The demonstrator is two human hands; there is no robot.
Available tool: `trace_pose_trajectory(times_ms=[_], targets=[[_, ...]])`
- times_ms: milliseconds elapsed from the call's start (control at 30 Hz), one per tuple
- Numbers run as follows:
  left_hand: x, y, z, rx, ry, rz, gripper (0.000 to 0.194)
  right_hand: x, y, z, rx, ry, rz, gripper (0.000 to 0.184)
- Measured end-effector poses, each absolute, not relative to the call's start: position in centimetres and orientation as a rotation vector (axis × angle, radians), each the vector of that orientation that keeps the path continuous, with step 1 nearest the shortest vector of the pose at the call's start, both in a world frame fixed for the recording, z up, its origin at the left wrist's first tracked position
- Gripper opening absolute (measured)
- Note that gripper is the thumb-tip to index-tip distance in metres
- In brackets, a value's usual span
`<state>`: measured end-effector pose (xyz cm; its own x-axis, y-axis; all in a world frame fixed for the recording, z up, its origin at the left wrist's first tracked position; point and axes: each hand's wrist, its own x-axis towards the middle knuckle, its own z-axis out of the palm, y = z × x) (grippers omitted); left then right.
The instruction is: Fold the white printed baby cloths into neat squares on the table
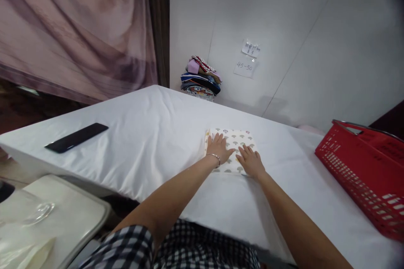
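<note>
A folded cream cloth [233, 138] printed with grey mushroom-like shapes lies flat on the white-covered table [142, 134]. My left hand [219, 148] rests palm down on its left part, fingers spread, a silver bracelet at the wrist. On the right part of the cloth lies my right hand [251, 161], also palm down with its fingers apart. Neither hand grips anything. The hands and wrists cover part of the cloth's near side.
A black phone-like slab [77, 137] lies on the table's left. At the right stands a red plastic basket [362, 168]. Behind the table's far edge is a stack of folded clothes [202, 80] by the wall. A white stool-like surface [57, 214] holds clear plastic at lower left.
</note>
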<state>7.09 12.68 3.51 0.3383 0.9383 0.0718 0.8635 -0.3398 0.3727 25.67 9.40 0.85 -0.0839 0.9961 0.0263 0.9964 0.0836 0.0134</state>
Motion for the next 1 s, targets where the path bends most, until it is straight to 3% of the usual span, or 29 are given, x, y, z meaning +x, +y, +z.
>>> trace_pose_trajectory(times_ms=[300,467,1000], targets=[[5.7,13.7,1.0,2.219,1.723,0.297,0.074,24.8,10.0,2.8,-2.185,-2.310,0.163,0.054],[5.8,13.6,1.2,2.174,1.734,0.304,0.075,22.9,13.9,4.3,-2.061,-2.297,0.063,0.055],[5.2,13.8,1.2,2.134,1.634,0.294,0.073,25.1,18.5,0.9,-2.224,-2.162,0.056,0.056]])
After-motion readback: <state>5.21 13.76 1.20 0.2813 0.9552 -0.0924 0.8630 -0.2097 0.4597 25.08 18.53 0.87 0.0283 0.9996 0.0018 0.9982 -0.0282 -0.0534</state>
